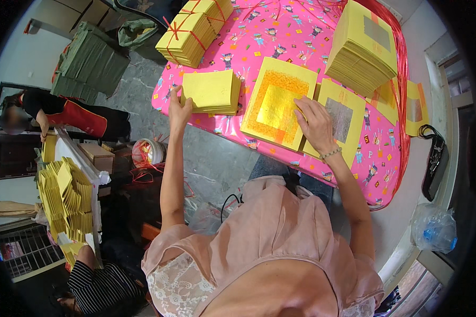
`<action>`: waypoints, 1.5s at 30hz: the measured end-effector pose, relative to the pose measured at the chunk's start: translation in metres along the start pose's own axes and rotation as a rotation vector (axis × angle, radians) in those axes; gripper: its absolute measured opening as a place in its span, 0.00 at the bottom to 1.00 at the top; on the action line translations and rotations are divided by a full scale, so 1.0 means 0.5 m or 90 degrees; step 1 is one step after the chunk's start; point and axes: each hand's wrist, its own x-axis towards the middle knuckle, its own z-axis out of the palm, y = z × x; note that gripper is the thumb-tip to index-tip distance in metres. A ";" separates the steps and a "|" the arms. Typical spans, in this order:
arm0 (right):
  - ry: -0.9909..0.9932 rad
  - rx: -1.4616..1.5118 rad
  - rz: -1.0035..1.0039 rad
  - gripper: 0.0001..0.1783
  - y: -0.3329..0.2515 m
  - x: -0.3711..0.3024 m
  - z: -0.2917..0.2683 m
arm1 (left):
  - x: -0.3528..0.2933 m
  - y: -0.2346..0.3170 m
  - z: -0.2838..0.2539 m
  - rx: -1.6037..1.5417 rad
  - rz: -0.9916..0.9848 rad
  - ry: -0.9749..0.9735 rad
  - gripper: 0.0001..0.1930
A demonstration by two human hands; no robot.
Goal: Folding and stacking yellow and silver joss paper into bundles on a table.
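Observation:
A thick stack of folded yellow paper (209,91) lies near the table's left edge. Beside its left end is my left hand (180,107), thumb at the near corner and fingers stretched along the side, not wrapped round it. To the right lies a pile of flat yellow paper sheets (256,87), its top sheet printed with an orange border around a shiny gold square. My right hand (316,124) rests on this pile's right edge with fingers extended. Partly beneath my right hand and wrist is another yellow sheet (349,100) with a silver-grey patch.
The table has a pink patterned cover (280,39). A tall paper stack (362,47) stands at the far right, near red strings (404,105). Tied yellow bundles (190,37) sit far left. Leftward, a person in black and red (84,116) and another in stripes (103,288) flank yellow paper bundles (63,195).

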 end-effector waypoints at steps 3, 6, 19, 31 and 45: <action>0.003 -0.002 -0.004 0.14 0.003 -0.003 -0.002 | -0.021 0.031 0.021 0.276 0.103 0.104 0.29; -0.006 -0.005 0.003 0.13 0.001 -0.003 -0.003 | -0.028 0.065 0.016 0.416 0.218 0.141 0.24; -0.073 0.042 0.000 0.12 -0.043 -0.038 -0.034 | -0.069 0.098 0.084 0.439 0.128 -0.087 0.40; -0.126 0.040 -0.011 0.16 -0.071 -0.071 -0.054 | -0.087 0.067 0.114 0.483 0.167 -0.059 0.44; -0.067 0.082 -0.028 0.09 -0.084 -0.082 -0.052 | -0.070 0.131 0.069 0.430 0.282 -0.011 0.39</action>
